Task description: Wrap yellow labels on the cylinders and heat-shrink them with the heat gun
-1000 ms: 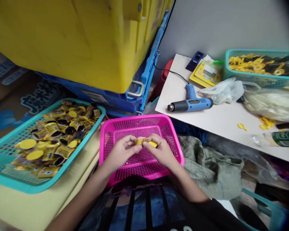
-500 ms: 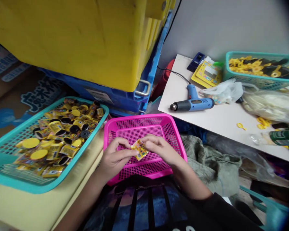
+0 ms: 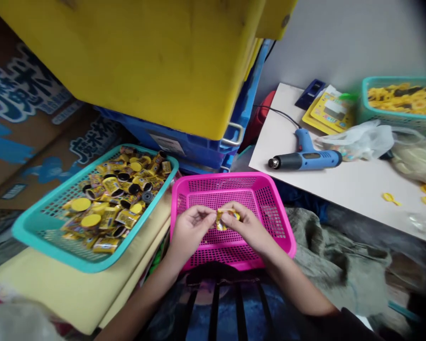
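Observation:
My left hand [image 3: 190, 230] and my right hand [image 3: 247, 227] meet over a pink mesh basket [image 3: 270, 203] on my lap. Between the fingertips of both hands is a small yellow wrapped item [image 3: 223, 219], partly hidden by the fingers. To the left, a teal mesh basket [image 3: 39, 232] holds several similar yellow-wrapped little cylinders with yellow and black ends [image 3: 117, 189]; it rests on a pale yellow board [image 3: 71, 289].
A big yellow crate [image 3: 145, 61] over a blue crate [image 3: 177, 137] looms ahead. On the white table [image 3: 344, 184] at right lie a blue heat gun [image 3: 307, 158], plastic bags [image 3: 362, 139], yellow cards [image 3: 328, 113] and a second teal basket [image 3: 399, 102] of yellow parts. Grey-green cloth [image 3: 330, 255] lies below.
The view has swung left, so everything sits further right. Both hands stay on the yellow item, which was turned flat half a second ago and is now bunched between the fingertips again.

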Demonstrator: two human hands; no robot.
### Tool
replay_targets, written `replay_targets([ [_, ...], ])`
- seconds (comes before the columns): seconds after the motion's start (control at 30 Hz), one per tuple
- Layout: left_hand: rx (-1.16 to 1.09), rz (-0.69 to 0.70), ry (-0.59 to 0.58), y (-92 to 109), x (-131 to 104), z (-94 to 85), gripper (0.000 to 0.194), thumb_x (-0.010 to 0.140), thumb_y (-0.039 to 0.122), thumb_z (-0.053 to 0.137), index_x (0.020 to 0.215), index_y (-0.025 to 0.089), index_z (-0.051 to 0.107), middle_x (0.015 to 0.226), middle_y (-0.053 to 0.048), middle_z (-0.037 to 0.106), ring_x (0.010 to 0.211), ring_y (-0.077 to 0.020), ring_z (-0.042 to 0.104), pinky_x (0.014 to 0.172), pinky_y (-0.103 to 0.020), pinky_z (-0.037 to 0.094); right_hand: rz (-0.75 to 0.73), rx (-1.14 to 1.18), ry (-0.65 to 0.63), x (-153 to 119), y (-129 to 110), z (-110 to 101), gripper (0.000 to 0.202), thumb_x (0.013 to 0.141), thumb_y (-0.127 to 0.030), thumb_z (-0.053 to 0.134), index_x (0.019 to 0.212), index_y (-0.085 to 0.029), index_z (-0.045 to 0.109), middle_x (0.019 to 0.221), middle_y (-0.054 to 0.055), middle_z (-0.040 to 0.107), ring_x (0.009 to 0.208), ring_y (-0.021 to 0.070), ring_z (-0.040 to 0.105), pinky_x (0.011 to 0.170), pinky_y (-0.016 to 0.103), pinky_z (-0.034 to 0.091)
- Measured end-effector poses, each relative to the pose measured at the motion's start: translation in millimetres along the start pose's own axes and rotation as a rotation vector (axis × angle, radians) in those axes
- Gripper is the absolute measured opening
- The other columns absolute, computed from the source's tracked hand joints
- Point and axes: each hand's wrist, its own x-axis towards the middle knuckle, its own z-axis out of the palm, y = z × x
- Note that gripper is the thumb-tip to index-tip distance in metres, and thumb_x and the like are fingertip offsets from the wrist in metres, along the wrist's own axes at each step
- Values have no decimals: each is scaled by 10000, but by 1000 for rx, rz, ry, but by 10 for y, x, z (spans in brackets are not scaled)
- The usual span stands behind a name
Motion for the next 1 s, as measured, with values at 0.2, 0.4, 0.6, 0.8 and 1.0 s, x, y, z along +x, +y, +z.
replay_targets([
  [0.2, -67, -64, -40, -31, 13, 23, 256, 677, 322, 817, 755, 155, 639, 680, -6, 674, 637, -117, 633, 637, -237, 528, -35, -72, 36, 36, 26, -18, 497, 711, -547, 734, 880, -96, 613, 818, 39, 588, 744, 58, 562, 693, 173, 450],
  [0.4, -108, -105, -122, -33, 30, -2, 307, 686, 382, 826, 781, 153, 644, 686, 1, 673, 632, -110, 635, 644, -236, 517, -29, -23, 48, 27, 50, -26, 491, 728, -528, 730, 828, -90, 530, 754, 36, 575, 687, 56, 557, 650, 166, 462],
  [0.6, -133, -140, -170, 19, 19, 10, 341, 646, 404, 853, 722, 161, 626, 643, 5, 658, 599, -123, 626, 638, -265, 517, -8, 119, 27, 27, 88, -46, 474, 653, -448, 801, 726, -83, 507, 754, 26, 531, 681, 52, 536, 624, 163, 456],
  [0.8, -201, -79, -81, 17, -34, 13, 252, 678, 366, 840, 743, 166, 701, 705, 2, 675, 661, -102, 604, 659, -223, 485, 31, 398, -38, 18, 100, 86, 573, 642, -473, 797, 694, -71, 392, 811, 16, 492, 703, 32, 511, 636, 156, 448],
  [1.0, -485, -193, -59, 6, -60, 33, 283, 636, 330, 875, 753, 178, 667, 753, 9, 697, 734, -119, 655, 744, -241, 521, 113, 538, -52, 55, 100, 218, 665, 586, -513, 818, 717, -78, 332, 807, 16, 497, 693, 26, 487, 638, 157, 430],
])
